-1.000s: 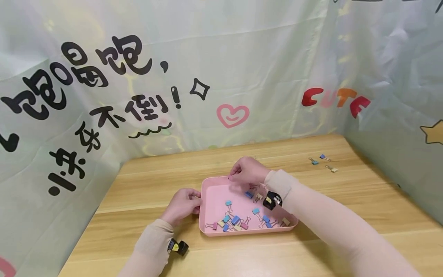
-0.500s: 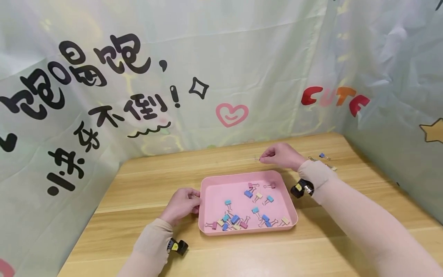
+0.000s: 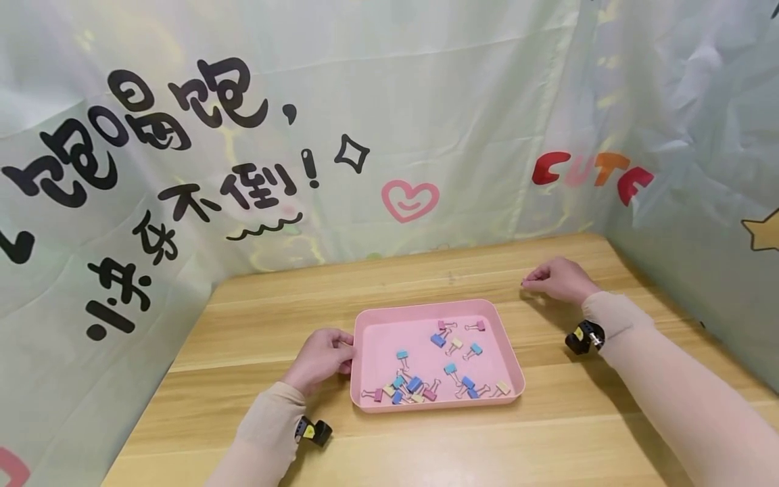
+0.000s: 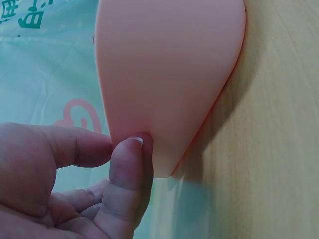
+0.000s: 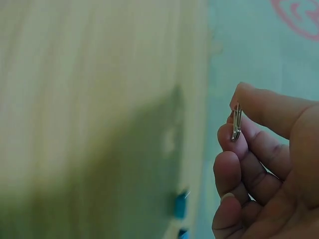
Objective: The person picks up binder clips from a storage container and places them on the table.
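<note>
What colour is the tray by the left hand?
The tray is pink, inside and out, with no pattern visible; the head view shows it best.

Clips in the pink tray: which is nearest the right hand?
The pink clip at back right in the tray, handles pointing left. The other pink clip at back sits farther left; the rest lie nearer the viewer.

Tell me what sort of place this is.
Probably a small indoor tabletop nook, perhaps set up for sorting work: printed cloth hangs behind and beside a wooden table, where a pink tray holds colorful binder clips.
</note>
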`<control>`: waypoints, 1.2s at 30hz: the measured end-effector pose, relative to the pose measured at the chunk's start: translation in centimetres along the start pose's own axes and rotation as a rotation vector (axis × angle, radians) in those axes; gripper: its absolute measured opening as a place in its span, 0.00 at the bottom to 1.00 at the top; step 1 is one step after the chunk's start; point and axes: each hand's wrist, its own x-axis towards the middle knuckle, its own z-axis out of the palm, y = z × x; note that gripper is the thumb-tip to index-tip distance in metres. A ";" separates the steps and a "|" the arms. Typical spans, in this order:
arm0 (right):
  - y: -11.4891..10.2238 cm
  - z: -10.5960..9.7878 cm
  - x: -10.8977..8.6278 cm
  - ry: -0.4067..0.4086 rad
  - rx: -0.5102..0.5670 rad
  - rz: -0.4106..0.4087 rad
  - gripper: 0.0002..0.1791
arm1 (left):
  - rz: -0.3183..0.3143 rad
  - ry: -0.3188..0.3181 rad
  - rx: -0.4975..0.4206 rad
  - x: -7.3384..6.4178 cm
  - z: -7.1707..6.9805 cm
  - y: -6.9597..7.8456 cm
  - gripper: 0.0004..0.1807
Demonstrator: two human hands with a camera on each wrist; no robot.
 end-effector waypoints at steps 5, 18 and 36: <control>1.9 0.0 -0.5 -0.002 -0.020 0.044 0.16 | 0.004 -0.009 -0.008 0.0 -0.1 -0.1 0.12; 3.8 -0.2 -1.4 0.018 -0.063 0.074 0.17 | 0.008 -0.001 -0.006 0.2 0.0 -0.2 0.12; 3.7 -0.8 -1.9 0.028 -0.031 0.139 0.24 | 0.012 -0.006 -0.002 0.0 0.0 -0.1 0.12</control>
